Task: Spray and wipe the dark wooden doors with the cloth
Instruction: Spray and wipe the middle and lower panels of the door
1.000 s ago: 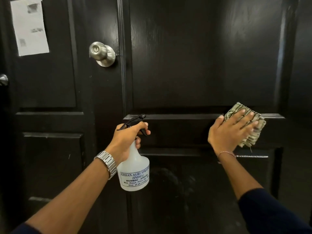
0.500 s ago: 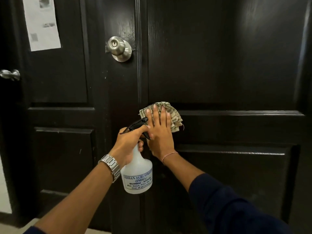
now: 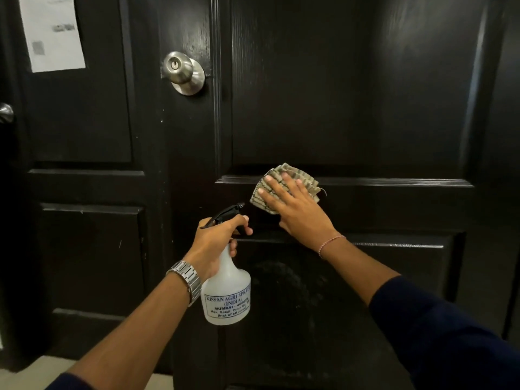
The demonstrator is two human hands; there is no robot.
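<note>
Two dark wooden doors fill the view, the right door (image 3: 351, 94) and the left door (image 3: 84, 130). My right hand (image 3: 298, 212) presses a folded striped cloth (image 3: 263, 197) flat against the right door's middle rail, fingers straight and spread. My left hand (image 3: 218, 237) grips the neck of a white spray bottle (image 3: 228, 294) with a black trigger head, held just left of and below the cloth, a little off the door.
A round metal knob (image 3: 181, 71) sits on the left door near the seam between the doors. A white paper sheet (image 3: 53, 32) is stuck at the upper left. Another metal handle (image 3: 5, 112) shows at the far left edge. Pale floor (image 3: 36, 372) shows at the bottom left.
My right hand slid the cloth along the rail from the right end to the left end, then partway back to the right. The left hand with the bottle stayed about where it was.
</note>
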